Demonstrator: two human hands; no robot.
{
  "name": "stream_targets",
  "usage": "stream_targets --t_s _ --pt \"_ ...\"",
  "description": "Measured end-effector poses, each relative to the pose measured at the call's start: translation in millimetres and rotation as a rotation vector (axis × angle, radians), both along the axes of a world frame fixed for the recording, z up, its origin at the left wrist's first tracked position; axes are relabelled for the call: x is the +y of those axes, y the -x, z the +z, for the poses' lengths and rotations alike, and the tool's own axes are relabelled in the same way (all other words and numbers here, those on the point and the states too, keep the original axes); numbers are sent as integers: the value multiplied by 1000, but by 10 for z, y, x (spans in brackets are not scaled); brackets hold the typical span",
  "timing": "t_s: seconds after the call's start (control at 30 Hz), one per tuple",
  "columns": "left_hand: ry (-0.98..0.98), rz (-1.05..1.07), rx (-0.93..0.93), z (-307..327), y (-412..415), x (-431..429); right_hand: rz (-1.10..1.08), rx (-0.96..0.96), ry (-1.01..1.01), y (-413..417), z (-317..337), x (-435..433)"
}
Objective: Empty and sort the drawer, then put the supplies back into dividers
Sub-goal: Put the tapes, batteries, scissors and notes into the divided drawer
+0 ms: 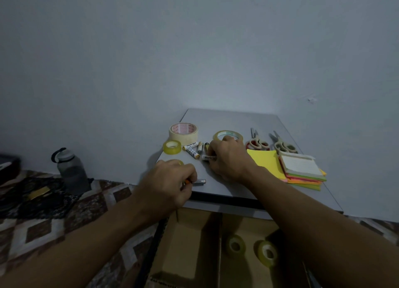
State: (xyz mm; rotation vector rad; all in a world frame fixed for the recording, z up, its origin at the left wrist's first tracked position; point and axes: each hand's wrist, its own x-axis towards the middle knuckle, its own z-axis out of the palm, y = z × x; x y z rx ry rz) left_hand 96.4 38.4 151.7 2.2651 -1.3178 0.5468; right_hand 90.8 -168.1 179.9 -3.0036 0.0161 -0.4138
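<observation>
On the grey cabinet top (233, 119) my left hand (170, 179) pinches a small battery (199, 182) near the front edge. My right hand (228, 158) grips a white battery (207, 157). Several more white batteries (192, 150) lie between a small yellow tape roll (172, 146) and my right hand. A wide masking tape roll (183, 133) stands behind them, and a clear tape roll (226, 135) is partly hidden by my right fingers. Below, the open drawer with cardboard dividers (220, 244) holds two small tape rolls (236, 245).
Two pairs of scissors (259, 144) (282, 146) lie at the back right. A stack of coloured sticky notes (298, 169) sits by the right edge. A grey water bottle (72, 171) stands on the patterned floor at the left.
</observation>
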Motion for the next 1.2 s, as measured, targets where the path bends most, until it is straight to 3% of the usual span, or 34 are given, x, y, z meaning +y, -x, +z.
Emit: stream_targets --t_s 0.27,0.47,0.83,1.2 --pt "207 91 113 -3 284 192 62 -150 -201 120 34 108" --pt "347 202 350 -81 714 334 59 -255 -296 406 103 153" --pt "225 373 713 -482 1437 538 -24 -232 -602 1256 -97 213" --pt "-42 482 942 -870 1712 439 -34 -136 -710 1749 -436 342"
